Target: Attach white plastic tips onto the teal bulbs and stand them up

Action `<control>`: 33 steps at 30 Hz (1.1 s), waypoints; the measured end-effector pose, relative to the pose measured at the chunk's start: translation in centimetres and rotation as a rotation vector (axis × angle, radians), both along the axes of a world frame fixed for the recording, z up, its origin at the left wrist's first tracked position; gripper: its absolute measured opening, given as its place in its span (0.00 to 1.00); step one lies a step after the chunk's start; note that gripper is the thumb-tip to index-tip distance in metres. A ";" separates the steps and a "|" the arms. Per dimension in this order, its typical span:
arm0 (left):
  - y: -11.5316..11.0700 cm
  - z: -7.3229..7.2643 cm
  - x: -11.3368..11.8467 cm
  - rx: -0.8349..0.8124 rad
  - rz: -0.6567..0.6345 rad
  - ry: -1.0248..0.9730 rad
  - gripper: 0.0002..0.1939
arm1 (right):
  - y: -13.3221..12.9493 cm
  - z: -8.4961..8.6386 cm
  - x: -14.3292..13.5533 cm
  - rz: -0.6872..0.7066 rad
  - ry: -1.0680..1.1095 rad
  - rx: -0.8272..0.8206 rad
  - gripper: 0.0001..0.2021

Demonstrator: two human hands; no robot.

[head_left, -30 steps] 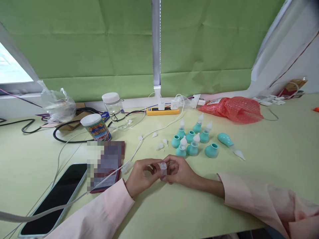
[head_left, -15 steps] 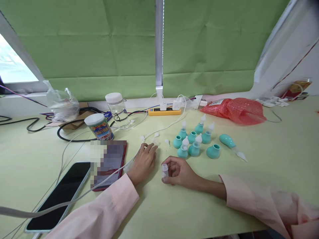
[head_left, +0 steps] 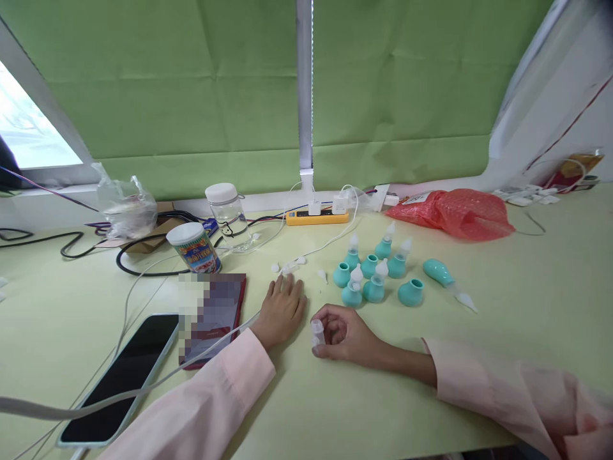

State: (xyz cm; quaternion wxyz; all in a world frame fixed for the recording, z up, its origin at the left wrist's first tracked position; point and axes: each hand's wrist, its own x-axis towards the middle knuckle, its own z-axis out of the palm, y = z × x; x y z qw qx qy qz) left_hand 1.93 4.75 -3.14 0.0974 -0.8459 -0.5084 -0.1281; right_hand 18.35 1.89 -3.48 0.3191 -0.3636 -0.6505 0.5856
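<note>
My left hand lies palm down on the table, fingers stretched forward and holding nothing visible. Just beyond its fingertips are a clear plastic piece and a small white piece. A small translucent plastic tube stands upright between the thumb and fingers of my right hand. Behind that hand is a group of teal rubber bulbs; one open-mouthed bulb sits apart from several with clear nozzles, such as the front bulb. A teal bulb with nozzle lies on its side.
A black-screened phone and a red-edged phone lie at left. A white cable crosses them. Farther back are a printed canister, a clear jar, a yellow power strip and red bubble wrap.
My left hand has drawn back slightly from the clear plastic piece and flattened, leaving that piece more visible. My right hand keeps its hold on the tube. The view has shifted slightly.
</note>
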 end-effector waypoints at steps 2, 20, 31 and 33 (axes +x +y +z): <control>0.0 0.1 0.2 -0.024 0.026 -0.009 0.16 | 0.0 0.0 0.0 0.001 0.001 0.004 0.16; 0.5 0.3 -0.2 0.003 0.170 0.060 0.21 | 0.0 0.1 0.1 0.006 -0.040 0.011 0.16; -0.6 7.3 -4.4 -0.343 0.107 0.042 0.18 | 0.0 0.0 0.1 0.019 -0.038 0.002 0.17; -0.9 7.5 -5.5 -0.394 0.068 0.067 0.17 | 0.0 -0.1 0.1 0.021 -0.036 0.004 0.17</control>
